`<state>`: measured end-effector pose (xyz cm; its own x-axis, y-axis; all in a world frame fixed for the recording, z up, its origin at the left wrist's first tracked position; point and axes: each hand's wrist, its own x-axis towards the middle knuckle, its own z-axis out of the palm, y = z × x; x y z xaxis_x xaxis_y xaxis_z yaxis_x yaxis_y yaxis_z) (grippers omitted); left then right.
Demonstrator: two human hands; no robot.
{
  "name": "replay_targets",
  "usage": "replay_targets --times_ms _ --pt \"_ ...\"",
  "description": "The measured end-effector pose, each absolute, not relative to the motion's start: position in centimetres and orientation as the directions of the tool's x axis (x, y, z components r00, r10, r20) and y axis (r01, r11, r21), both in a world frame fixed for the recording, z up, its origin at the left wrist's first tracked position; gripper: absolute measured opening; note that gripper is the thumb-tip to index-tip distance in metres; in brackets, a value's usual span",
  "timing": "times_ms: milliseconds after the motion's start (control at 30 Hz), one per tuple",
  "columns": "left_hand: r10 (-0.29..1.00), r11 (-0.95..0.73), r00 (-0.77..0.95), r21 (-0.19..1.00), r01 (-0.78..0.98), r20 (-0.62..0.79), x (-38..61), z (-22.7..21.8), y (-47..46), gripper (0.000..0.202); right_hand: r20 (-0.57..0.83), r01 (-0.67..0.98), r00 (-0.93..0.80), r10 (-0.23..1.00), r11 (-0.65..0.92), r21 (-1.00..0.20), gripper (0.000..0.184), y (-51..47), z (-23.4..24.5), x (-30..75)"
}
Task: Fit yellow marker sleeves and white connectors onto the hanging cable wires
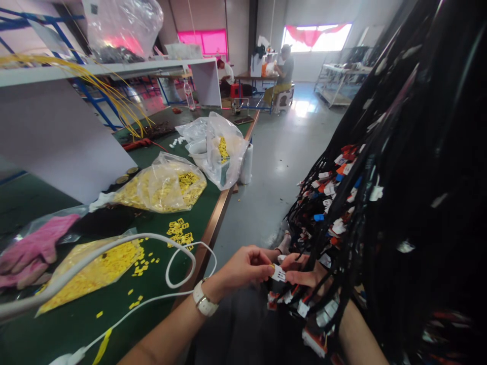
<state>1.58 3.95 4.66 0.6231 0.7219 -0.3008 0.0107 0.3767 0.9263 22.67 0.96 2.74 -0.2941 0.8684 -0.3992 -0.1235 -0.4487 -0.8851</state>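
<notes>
My left hand [249, 266], with a white watch [204, 298] on its wrist, pinches the left end of a white plastic connector [279, 274]. A speck of yellow shows at its fingertips, too small to make out fully. From the other side my right hand [310, 276] grips the same connector between thumb and fingers, partly hidden by black cables. Those cables belong to a large hanging bundle of wire harnesses [338, 203] with white, orange and blue connectors at their ends. Below the hands dangle more connectors, among them a white one [303, 308].
On the green table [152, 324] at left lie bags of yellow clips [160, 185], loose yellow clips [179, 232], pink gloves [41, 243] and a white cable [152, 237]. The table's edge [213, 230] runs beside my left arm. People sit farther back.
</notes>
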Motion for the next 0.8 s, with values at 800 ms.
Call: replay_targets --times_ms 800 --pt "0.840 0.234 0.512 0.972 -0.039 -0.181 2.2 5.7 3.3 0.032 -0.377 -0.086 -0.328 0.866 -0.425 -0.901 0.034 0.5 2.7 22.6"
